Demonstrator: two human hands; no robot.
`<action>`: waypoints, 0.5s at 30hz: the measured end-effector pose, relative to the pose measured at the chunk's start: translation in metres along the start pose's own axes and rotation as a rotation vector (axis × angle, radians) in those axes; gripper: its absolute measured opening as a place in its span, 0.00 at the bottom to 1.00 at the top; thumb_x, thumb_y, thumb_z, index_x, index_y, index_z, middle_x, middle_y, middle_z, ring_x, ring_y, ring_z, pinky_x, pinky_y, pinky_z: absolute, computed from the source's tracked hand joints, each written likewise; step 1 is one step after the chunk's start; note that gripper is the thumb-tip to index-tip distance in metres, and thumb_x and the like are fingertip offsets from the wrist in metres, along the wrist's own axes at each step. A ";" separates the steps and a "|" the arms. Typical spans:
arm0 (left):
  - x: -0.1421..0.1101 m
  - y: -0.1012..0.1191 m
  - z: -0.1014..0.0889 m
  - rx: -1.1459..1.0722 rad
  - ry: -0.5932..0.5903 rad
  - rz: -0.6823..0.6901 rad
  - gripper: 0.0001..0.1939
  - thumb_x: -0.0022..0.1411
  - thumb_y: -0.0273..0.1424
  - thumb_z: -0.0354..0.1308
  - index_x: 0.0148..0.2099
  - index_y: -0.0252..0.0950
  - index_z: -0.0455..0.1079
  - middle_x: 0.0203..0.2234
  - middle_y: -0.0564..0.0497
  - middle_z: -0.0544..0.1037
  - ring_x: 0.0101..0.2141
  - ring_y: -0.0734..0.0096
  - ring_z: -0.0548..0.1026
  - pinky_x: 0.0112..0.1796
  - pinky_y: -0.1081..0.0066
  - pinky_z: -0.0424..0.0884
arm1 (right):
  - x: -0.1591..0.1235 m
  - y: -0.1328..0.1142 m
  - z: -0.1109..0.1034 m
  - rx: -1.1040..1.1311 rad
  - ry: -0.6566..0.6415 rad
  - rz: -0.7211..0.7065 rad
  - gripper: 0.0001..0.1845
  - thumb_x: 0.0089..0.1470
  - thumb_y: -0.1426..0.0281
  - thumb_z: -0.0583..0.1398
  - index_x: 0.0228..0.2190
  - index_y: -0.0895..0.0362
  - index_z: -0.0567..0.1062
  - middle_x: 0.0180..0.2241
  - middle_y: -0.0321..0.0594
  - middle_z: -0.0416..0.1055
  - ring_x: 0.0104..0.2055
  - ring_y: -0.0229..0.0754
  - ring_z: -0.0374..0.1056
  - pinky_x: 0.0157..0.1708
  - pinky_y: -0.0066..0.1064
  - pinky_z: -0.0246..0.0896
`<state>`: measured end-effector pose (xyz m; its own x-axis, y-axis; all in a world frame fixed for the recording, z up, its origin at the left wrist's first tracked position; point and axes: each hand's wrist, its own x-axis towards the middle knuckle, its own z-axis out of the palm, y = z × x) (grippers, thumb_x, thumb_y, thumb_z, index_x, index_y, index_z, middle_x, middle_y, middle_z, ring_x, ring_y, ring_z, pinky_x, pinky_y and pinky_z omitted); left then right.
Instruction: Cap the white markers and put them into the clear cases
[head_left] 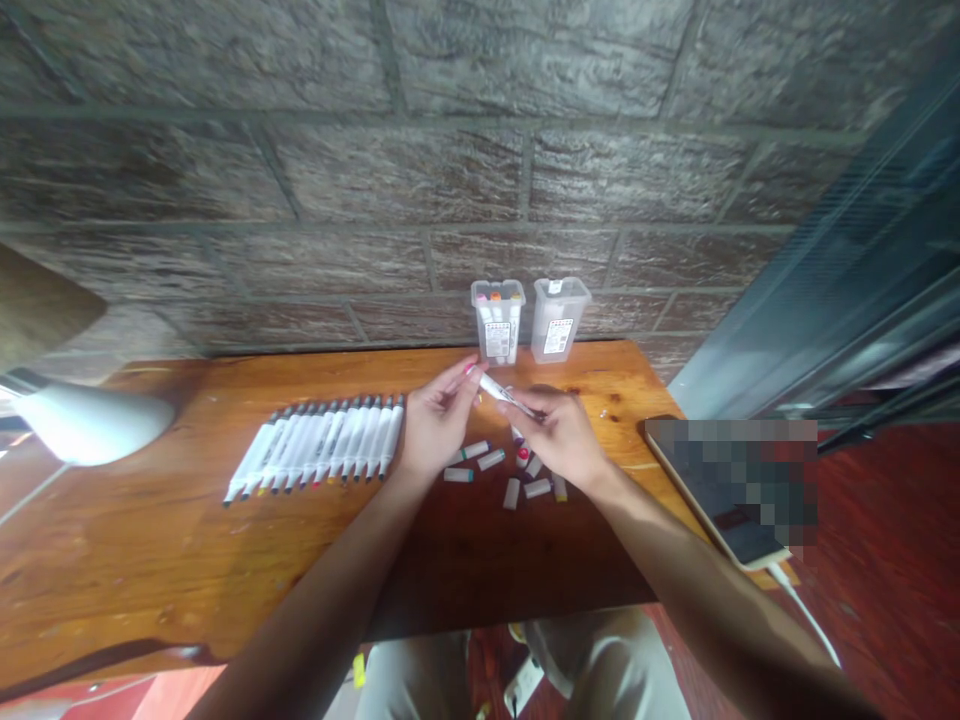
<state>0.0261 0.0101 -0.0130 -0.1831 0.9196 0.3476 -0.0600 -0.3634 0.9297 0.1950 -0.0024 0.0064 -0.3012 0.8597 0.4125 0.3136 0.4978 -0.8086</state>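
Observation:
Between my two hands is a white marker with a pink-red end, held slanted above the table. My left hand pinches its pink end. Around the other end, the fingers of my right hand are closed. Below the hands lie several loose marker caps, white with coloured ends, one of them showing a red end. Left of my left hand, a row of uncapped white markers lies side by side on the wooden table.
Against the stone wall stand a clear plastic box with several markers upright and a second clear box. A tablet with a white cable lies at the right edge. A white lamp stands left. A power strip is below.

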 end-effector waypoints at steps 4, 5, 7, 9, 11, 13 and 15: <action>-0.002 0.002 0.003 -0.025 -0.002 0.013 0.21 0.59 0.41 0.65 0.53 0.38 0.77 0.46 0.44 0.82 0.27 0.75 0.74 0.34 0.72 0.72 | -0.001 -0.001 0.001 -0.041 0.011 -0.051 0.17 0.63 0.61 0.57 0.44 0.54 0.82 0.24 0.37 0.68 0.28 0.40 0.64 0.33 0.31 0.58; -0.002 0.004 0.003 -0.026 0.003 0.019 0.21 0.60 0.41 0.64 0.53 0.39 0.76 0.46 0.44 0.82 0.27 0.75 0.73 0.34 0.72 0.72 | -0.001 0.000 0.001 -0.027 0.009 -0.045 0.17 0.63 0.60 0.57 0.44 0.54 0.82 0.24 0.37 0.68 0.27 0.40 0.64 0.32 0.32 0.58; -0.002 0.007 0.004 -0.023 0.014 0.039 0.21 0.61 0.40 0.63 0.54 0.39 0.76 0.46 0.45 0.82 0.29 0.74 0.74 0.34 0.72 0.72 | 0.000 0.000 0.002 -0.003 0.011 -0.035 0.17 0.62 0.59 0.58 0.43 0.53 0.82 0.25 0.38 0.69 0.28 0.41 0.65 0.31 0.32 0.59; 0.000 0.009 0.003 -0.039 0.019 0.051 0.20 0.61 0.40 0.63 0.53 0.38 0.77 0.45 0.45 0.82 0.30 0.73 0.75 0.34 0.72 0.72 | 0.002 0.002 0.003 0.013 0.036 -0.026 0.17 0.61 0.57 0.59 0.42 0.52 0.82 0.28 0.39 0.72 0.30 0.43 0.67 0.33 0.34 0.61; 0.003 0.009 0.002 -0.076 0.014 0.044 0.20 0.60 0.40 0.64 0.52 0.38 0.77 0.44 0.44 0.83 0.31 0.72 0.76 0.34 0.72 0.71 | 0.003 0.003 0.003 0.031 0.063 -0.008 0.16 0.59 0.57 0.60 0.40 0.52 0.82 0.31 0.41 0.75 0.32 0.44 0.69 0.36 0.35 0.63; 0.005 0.008 0.001 -0.106 0.003 0.027 0.20 0.59 0.41 0.65 0.51 0.37 0.78 0.43 0.44 0.83 0.32 0.71 0.76 0.35 0.72 0.71 | 0.003 0.004 0.004 0.051 0.068 0.014 0.16 0.59 0.57 0.60 0.41 0.53 0.80 0.34 0.41 0.77 0.33 0.45 0.70 0.37 0.36 0.64; 0.006 0.005 0.000 -0.117 -0.024 0.010 0.21 0.60 0.41 0.64 0.53 0.38 0.76 0.43 0.45 0.83 0.33 0.70 0.77 0.37 0.71 0.72 | 0.003 0.004 0.004 0.060 0.017 0.020 0.15 0.60 0.59 0.59 0.43 0.54 0.79 0.35 0.41 0.77 0.33 0.43 0.70 0.37 0.35 0.64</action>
<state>0.0243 0.0136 -0.0061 -0.1609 0.9185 0.3613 -0.1723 -0.3866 0.9060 0.1917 0.0016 0.0026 -0.2794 0.8717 0.4027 0.2651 0.4731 -0.8402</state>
